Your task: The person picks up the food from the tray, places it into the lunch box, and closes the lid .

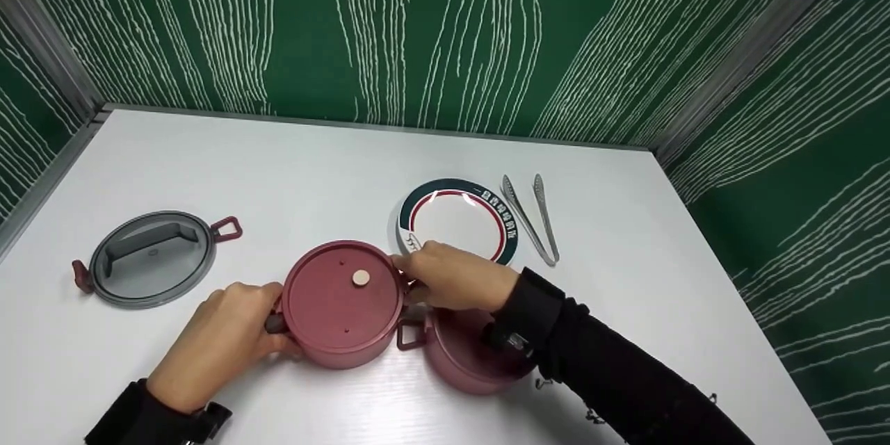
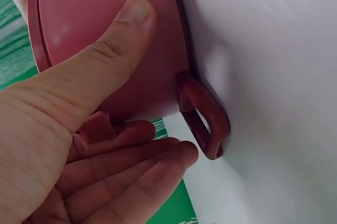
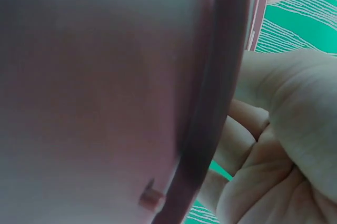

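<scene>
Two hands: the left hand (image 1: 226,341) and the right hand (image 1: 462,278) hold the red lidded pot (image 1: 344,306) from opposite sides, left of the middle of the bench (image 1: 626,222).
Left grip: bent round one side handle, thumb laid along the smooth wall, fingers loosely curved beside a red lug (image 2: 97,127).
Right grip: thumb and fingers drawn together on the opposite handle; the wrist view hides most of the hold.
Pot shape: round, matte, dusky red, with a flat top and a cream knob (image 1: 361,279) off centre; I cannot tell whether its base touches the bench.
Uncovered pot (image 1: 459,354): same red, smooth inside, its squared loop handle (image 1: 411,336) just beside the lidded one; the black sleeve (image 1: 640,375) crosses above it.
Glass lid (image 1: 153,271): grey, clear, with an arched grip, lying toward the left edge.
Plate (image 1: 459,222): glossy white, dark rim, red ring, just beyond the right hand.
Tongs (image 1: 528,222): bare metal, spread in a V, tips toward the far edge.
Small metal pieces (image 1: 594,417): near the sleeve, partly covered.
Room: broad white surface spans from tongs to right edge, and from glass lid to the far left corner; between the pots, barely a gap.
</scene>
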### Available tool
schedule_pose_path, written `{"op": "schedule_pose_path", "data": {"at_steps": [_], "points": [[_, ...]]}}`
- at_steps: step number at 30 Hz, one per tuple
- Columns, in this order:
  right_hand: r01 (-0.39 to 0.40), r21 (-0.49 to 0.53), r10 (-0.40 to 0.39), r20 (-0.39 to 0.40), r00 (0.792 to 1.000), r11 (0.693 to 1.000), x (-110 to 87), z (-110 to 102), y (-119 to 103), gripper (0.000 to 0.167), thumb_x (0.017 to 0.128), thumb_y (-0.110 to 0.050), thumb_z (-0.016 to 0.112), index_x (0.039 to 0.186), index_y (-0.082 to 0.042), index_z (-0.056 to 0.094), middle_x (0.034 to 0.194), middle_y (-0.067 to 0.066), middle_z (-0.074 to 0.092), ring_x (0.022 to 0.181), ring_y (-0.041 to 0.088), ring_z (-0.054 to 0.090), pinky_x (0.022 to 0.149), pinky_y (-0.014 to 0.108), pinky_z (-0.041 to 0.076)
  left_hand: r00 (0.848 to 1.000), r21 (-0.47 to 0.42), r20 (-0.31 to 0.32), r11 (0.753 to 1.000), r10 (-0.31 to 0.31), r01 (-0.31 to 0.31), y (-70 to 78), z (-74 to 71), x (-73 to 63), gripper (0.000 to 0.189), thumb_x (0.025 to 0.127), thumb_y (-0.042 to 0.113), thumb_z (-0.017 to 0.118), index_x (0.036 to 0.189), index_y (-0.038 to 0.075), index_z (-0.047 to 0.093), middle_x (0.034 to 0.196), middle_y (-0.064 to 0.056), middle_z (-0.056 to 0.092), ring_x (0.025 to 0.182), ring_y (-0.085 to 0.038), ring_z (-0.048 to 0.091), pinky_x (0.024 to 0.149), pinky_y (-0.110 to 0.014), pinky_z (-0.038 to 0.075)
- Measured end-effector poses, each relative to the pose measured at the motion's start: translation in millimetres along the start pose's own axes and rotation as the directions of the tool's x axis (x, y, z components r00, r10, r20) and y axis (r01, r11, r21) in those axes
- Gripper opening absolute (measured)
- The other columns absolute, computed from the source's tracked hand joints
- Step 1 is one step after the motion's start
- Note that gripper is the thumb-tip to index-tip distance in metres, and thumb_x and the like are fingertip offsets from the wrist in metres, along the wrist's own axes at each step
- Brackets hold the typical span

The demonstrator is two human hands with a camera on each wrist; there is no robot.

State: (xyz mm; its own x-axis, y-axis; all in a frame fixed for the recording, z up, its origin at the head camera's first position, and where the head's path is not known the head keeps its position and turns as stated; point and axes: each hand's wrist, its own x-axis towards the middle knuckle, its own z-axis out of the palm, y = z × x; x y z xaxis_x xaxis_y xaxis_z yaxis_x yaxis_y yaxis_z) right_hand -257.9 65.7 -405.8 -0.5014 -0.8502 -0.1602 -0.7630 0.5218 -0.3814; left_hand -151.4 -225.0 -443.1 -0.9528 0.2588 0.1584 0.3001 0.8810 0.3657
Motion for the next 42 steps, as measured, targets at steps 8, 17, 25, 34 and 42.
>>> {"op": "schedule_pose_path", "data": {"at_steps": [8,17,25,34,42], "points": [[-0.036,0.141,0.028,0.061,0.998,0.989,-3.7,1,5,0.052,0.091,-0.027,0.080,0.139,-0.017,0.060,0.110,-0.009,0.075,0.109,0.002,0.066,0.094,0.025,0.053,0.997,-0.174,-0.016,0.981,0.080,-0.082,-9.0,7.2,0.3,0.073,0.057,0.031,0.101,0.118,0.007,0.068,0.103,-0.002,0.074,0.097,-0.022,0.071,0.083,-0.044,0.060],[-0.100,0.141,0.088,0.087,0.992,0.985,-23.4,-11,7,0.077,0.098,-0.044,0.068,0.159,-0.008,0.036,0.077,0.002,0.063,0.060,0.005,0.046,0.065,0.024,0.046,0.997,-0.296,0.039,0.953,0.071,-0.057,-11.7,10.0,1.1,0.132,0.055,0.053,0.098,0.159,0.006,0.032,0.143,-0.012,0.059,0.126,-0.032,0.060,0.106,-0.056,0.048],[-0.117,0.140,0.130,-0.093,0.987,0.983,-78.7,-19,24,0.074,0.097,-0.045,0.070,0.158,-0.013,0.041,0.153,0.001,0.052,0.140,0.008,0.044,0.117,0.032,0.037,0.999,-0.284,0.038,0.958,0.032,-0.019,-8.5,10.0,-1.6,0.139,0.056,0.065,0.093,0.160,0.003,0.026,0.147,-0.015,0.055,0.133,-0.038,0.053,0.107,-0.062,0.044],[-0.214,0.283,0.258,-0.128,0.958,0.935,-144.7,-1,38,0.111,0.071,-0.049,0.091,0.162,-0.023,0.033,0.157,-0.007,0.044,0.146,0.016,0.037,0.119,0.043,0.035,0.999,-0.265,-0.014,0.964,0.033,-0.035,3.6,13.0,-1.9,0.141,0.053,0.065,0.094,0.162,0.010,0.024,0.157,-0.016,0.039,0.138,-0.039,0.047,0.107,-0.064,0.043],[-0.200,0.268,0.244,-0.141,0.959,0.942,-147.6,16,41,0.111,0.071,-0.034,0.094,0.162,-0.017,0.032,0.161,0.001,0.036,0.147,0.021,0.036,0.117,0.042,0.037,0.993,-0.265,-0.097,0.960,0.069,-0.093,11.2,24.6,1.8,0.143,0.051,0.064,0.096,0.163,0.012,0.024,0.157,-0.009,0.038,0.137,-0.031,0.048,0.107,-0.060,0.045]]}}
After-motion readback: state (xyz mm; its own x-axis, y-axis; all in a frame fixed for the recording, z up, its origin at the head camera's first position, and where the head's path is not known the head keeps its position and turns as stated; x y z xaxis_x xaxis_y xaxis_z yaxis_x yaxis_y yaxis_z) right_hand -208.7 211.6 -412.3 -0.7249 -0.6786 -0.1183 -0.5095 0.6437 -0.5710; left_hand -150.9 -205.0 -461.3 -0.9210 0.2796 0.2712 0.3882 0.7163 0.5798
